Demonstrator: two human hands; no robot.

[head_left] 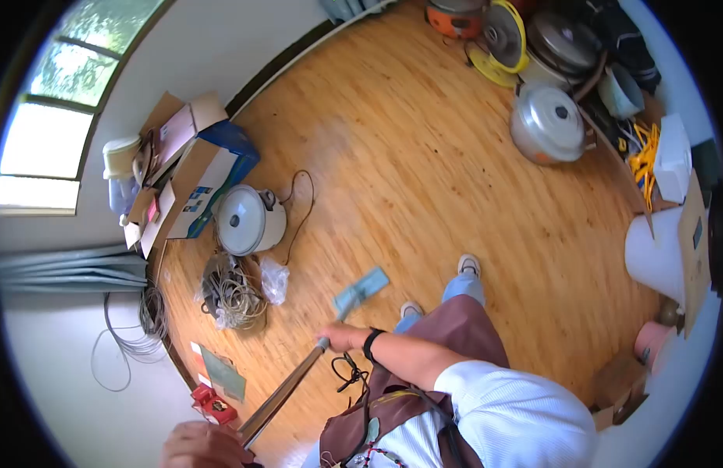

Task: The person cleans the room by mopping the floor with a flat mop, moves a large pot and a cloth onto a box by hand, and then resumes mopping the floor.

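A long mop handle [287, 388] slants from the bottom left toward the middle. My right hand [342, 337], with a black band on the wrist, is closed round its lower part near a grey joint. My left hand [202, 446] is closed round the upper part at the bottom left edge. The flat teal mop head [360, 292] lies on the wooden floor just beyond my right hand, in front of my shoes.
At left stand an open cardboard box [191, 175], a white lidded pot [250, 221], coiled cable [241, 300] and a plastic bag [274, 281]. A silver pot [547, 123] and a yellow fan [505, 37] are at upper right, a white bucket [655, 252] at right.
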